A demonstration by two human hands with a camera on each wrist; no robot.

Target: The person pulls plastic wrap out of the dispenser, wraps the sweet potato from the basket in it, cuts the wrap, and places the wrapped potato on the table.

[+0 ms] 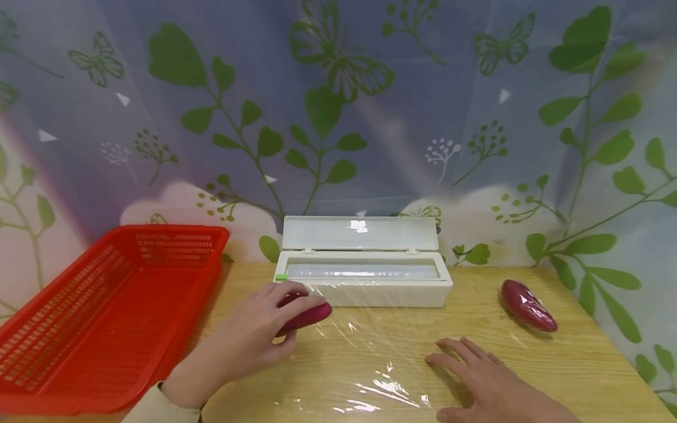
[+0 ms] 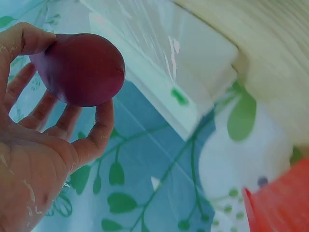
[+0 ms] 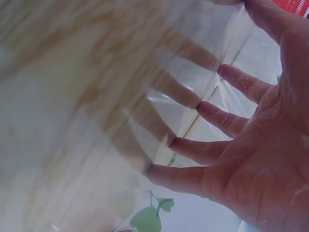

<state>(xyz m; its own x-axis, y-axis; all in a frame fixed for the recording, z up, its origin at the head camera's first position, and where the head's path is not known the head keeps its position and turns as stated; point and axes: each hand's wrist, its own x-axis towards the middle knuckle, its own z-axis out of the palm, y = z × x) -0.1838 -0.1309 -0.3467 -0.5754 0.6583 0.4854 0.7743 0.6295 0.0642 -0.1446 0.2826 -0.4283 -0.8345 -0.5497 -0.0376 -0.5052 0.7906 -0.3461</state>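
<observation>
A patterned curtain (image 1: 338, 147), printed with green leaves and butterflies, formed the background. Before it lay the wood-grained surface (image 1: 471, 299), which carried all the other objects. The red basket (image 1: 127, 329) stood at the left, its perforated walls surrounding a red floor. A sheet of clear film (image 1: 391, 388), marked by bright reflections, extended from the white box toward the viewer. The white box (image 1: 370, 296) stood at the rear centre with its hinged lid (image 1: 359, 233) raised; within its long opening lay a roll of film (image 1: 365, 271). The left hand (image 1: 264, 326) was grasping the purple-red vegetable (image 1: 312, 316) between thumb and fingers, just in front of the box's left end; the left wrist view showed the vegetable's rounded end. The right hand (image 1: 489, 385) was released, its fingers spread, and in the right wrist view its fingertips appeared to meet the film. A second vegetable (image 1: 529, 306), glossy and dark red, lay farther right, well apart from the box. Smallest was a green piece (image 1: 281, 277) at the box's left end.
</observation>
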